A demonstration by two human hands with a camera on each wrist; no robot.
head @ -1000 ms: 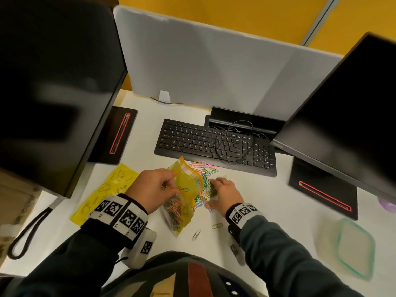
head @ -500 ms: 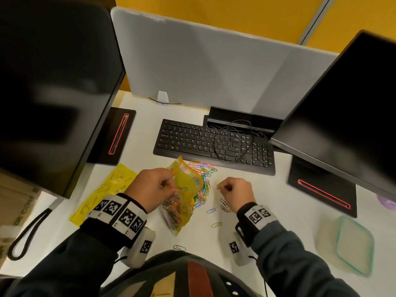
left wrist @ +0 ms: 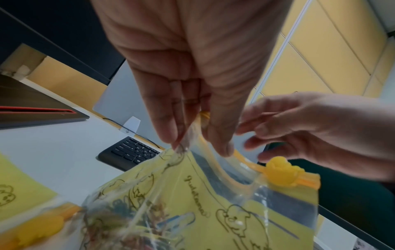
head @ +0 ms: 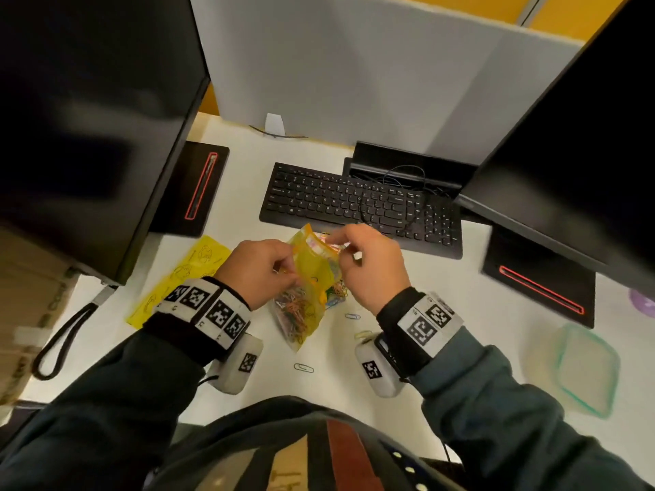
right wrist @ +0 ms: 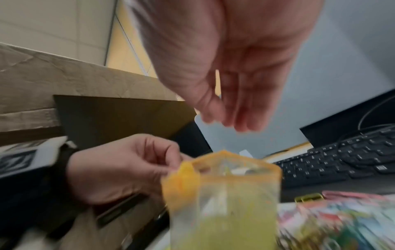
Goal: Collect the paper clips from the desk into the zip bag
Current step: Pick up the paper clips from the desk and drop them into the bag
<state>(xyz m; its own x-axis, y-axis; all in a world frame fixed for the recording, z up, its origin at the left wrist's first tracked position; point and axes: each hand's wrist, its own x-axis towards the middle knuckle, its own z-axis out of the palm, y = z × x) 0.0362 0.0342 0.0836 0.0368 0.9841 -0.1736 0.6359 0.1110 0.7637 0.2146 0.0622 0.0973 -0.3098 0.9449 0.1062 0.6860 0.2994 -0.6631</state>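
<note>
- Since the earlier frame, the right hand [head: 372, 267] had risen from the desk [head: 460, 295] to the zip bag's mouth, fingers loosely apart.
- Left hand [head: 258, 271] pinched the yellow zip bag [head: 312, 278] rim, holding it open.
- Loose paper clips [head: 303, 367] lay on the desk nearby.

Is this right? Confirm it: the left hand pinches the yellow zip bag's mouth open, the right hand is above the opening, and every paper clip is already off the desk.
Not quite. Clips remain on the desk: a paper clip lies near the body and a blue one by the right hand, as the head view shows. The rest holds: the left hand pinches the zip bag open.
</note>
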